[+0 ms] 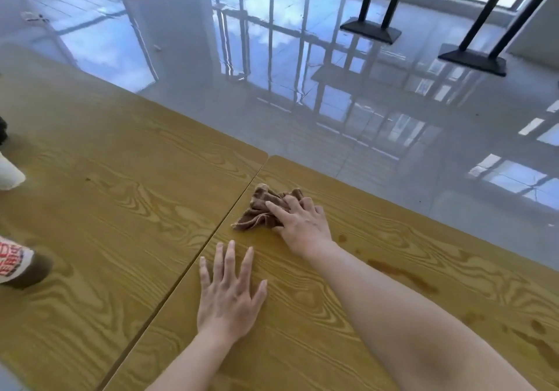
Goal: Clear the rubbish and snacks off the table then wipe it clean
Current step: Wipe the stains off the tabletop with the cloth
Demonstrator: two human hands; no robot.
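Note:
A crumpled brown cloth (260,210) lies on the wood-grain table (121,197), just right of the seam between two tabletops. My right hand (301,222) presses down on the cloth's right side, fingers spread over it. My left hand (227,290) rests flat on the table nearer to me, fingers apart, holding nothing. Brown wet streaks (402,275) run along the table to the right of my right forearm.
At the left edge stand a white cup (9,172) and a packet with red print (18,265), both cut off by the frame. Beyond the far table edge is a glossy tiled floor (302,88). Black table legs with flat bases (370,29) stand at the back right.

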